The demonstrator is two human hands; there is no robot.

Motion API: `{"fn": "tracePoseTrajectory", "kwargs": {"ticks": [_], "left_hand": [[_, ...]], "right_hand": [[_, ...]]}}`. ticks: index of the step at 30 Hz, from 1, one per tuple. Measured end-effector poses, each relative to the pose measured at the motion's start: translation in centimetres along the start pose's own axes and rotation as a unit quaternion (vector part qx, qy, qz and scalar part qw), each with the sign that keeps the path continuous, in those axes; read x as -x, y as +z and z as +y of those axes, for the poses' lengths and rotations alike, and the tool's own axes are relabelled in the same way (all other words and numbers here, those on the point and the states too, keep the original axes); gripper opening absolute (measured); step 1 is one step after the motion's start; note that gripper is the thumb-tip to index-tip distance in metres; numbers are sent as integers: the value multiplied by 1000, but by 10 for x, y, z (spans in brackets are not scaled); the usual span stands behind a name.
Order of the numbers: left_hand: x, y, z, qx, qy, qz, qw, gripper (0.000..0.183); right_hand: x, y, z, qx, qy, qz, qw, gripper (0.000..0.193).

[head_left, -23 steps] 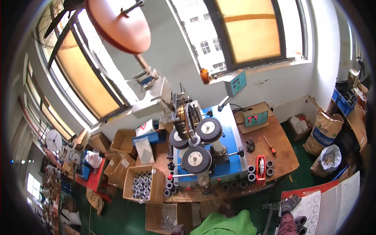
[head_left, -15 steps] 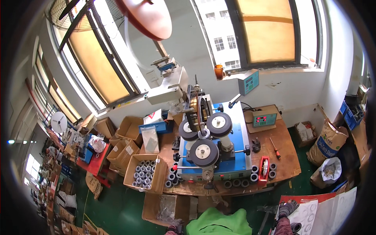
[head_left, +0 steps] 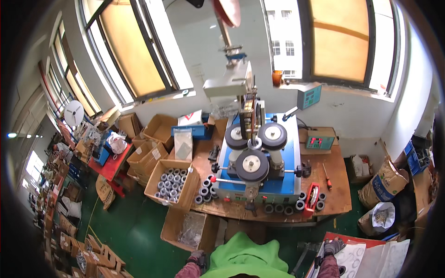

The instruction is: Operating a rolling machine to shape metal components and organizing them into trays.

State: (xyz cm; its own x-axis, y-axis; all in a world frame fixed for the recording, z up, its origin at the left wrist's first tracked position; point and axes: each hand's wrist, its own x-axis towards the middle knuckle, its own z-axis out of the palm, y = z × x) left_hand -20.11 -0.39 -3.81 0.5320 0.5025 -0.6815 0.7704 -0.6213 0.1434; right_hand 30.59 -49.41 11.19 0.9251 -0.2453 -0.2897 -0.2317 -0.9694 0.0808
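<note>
My left hand (head_left: 198, 258), in a dark grey glove, is at the lower edge beside an open cardboard box (head_left: 175, 230); its fingers are too small and blurred to read. My right hand (head_left: 333, 246), also gloved, lies on a white sheet (head_left: 351, 255) printed with ring shapes, its fingers seemingly stretched out. A dark ring (head_left: 342, 269) is near my right wrist. Ahead stands a blue winding machine (head_left: 290, 153) with three black rollers (head_left: 252, 164). A pale ring core (head_left: 254, 144) sits between them, away from both hands.
Grey rings (head_left: 172, 184) fill a carton on the wooden bench's left. More rings (head_left: 279, 208) line its front edge, near a red tape dispenser (head_left: 311, 199). A screwdriver (head_left: 327, 180) and a display box (head_left: 320, 142) are at right. Sacks (head_left: 384, 183) stand on the floor.
The view has tilted and shifted, so the machine appears farther right. My left hand has come further into view, up and to the left. My right hand stays on the printed sheet.
</note>
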Motion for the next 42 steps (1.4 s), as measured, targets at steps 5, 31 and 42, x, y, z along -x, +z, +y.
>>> {"fn": "tracePoseTrajectory", "kwargs": {"ticks": [5, 31, 42], "left_hand": [[17, -33, 16, 35, 91, 106, 990, 22], [144, -8, -134, 725, -420, 69, 542, 28], [93, -36, -145, 698, -364, 53, 614, 36]], "right_hand": [[-44, 65, 0, -365, -116, 147, 912, 50], [168, 150, -387, 230, -489, -91, 836, 84], [164, 125, -377, 201, -418, -57, 884, 74]]}}
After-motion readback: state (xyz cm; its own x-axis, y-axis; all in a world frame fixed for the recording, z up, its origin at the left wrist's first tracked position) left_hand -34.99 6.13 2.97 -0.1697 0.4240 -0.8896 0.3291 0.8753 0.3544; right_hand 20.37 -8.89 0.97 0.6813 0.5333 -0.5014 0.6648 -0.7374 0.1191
